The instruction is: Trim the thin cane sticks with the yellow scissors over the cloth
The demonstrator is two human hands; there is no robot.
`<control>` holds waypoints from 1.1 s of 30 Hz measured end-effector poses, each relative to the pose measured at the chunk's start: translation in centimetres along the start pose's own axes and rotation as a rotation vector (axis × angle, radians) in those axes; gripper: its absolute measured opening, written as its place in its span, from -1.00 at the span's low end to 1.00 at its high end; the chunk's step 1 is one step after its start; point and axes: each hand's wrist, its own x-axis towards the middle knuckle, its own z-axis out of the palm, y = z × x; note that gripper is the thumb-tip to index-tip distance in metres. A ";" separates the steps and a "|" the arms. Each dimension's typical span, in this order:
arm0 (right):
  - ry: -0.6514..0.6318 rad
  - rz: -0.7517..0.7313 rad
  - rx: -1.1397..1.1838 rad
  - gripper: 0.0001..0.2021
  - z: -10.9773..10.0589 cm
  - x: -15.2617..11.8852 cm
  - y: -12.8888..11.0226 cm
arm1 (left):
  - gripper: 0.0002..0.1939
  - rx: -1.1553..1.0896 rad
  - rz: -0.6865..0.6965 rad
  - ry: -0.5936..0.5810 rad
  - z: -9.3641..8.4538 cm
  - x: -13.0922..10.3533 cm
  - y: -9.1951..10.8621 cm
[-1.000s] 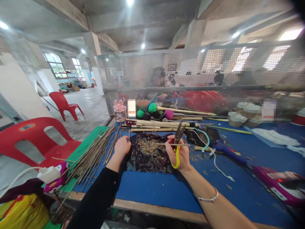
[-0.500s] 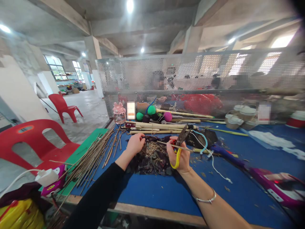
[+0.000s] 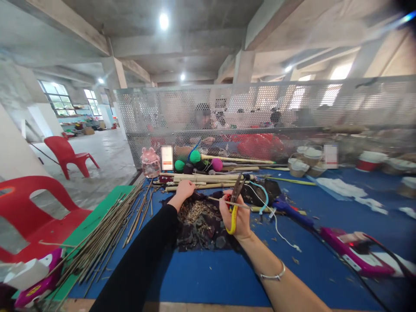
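Many dry bits (image 3: 195, 212) lie on the dark cloth (image 3: 211, 240). Past its left sits a see-through bottle (image 3: 151, 168). The right hand (image 3: 239, 221) grips scissors (image 3: 232, 220) and a stick (image 3: 213, 199); the left hand (image 3: 184, 190) curls, hold unclear.

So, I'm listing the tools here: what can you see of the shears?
The shears are in the right hand, at the right of the dark cloth. Dark, metallic-looking blades point upward; a yellow handle loop curves below, with red near the fingers. A thin stick crosses them. The hand hides part.
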 end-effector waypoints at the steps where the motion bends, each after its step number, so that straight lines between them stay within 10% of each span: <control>1: 0.009 -0.002 0.002 -0.81 0.0 0.0 -0.1 | -0.72 -0.001 0.003 0.013 -0.8 -0.4 -0.5; 11: 0.003 -0.082 -0.081 -0.82 0.7 -0.5 -0.7 | -0.76 0.156 -0.245 0.186 -10.0 -8.7 -12.0; 14: -0.006 -0.124 -0.099 -0.80 1.1 -1.1 -0.8 | -0.69 -0.094 -0.197 0.223 -8.3 -10.1 -9.3; 18: -0.085 -0.284 -0.134 -0.76 1.3 -1.7 -0.8 | -0.53 -0.899 -0.191 -0.541 -4.0 -11.3 -2.2; 20: -0.197 -0.405 -0.158 -0.76 1.4 -2.0 -0.8 | -0.58 -1.191 -0.293 -0.676 -2.4 -11.7 0.3; 27: -0.570 -0.607 -0.174 -0.76 3.1 -3.0 -1.1 | -0.86 -1.645 -0.510 -0.464 -2.6 -11.5 -0.6; 33: -0.439 -0.135 -0.118 -0.79 3.1 -2.3 -0.9 | -0.77 -1.530 -0.317 -0.375 -3.4 -11.8 -2.4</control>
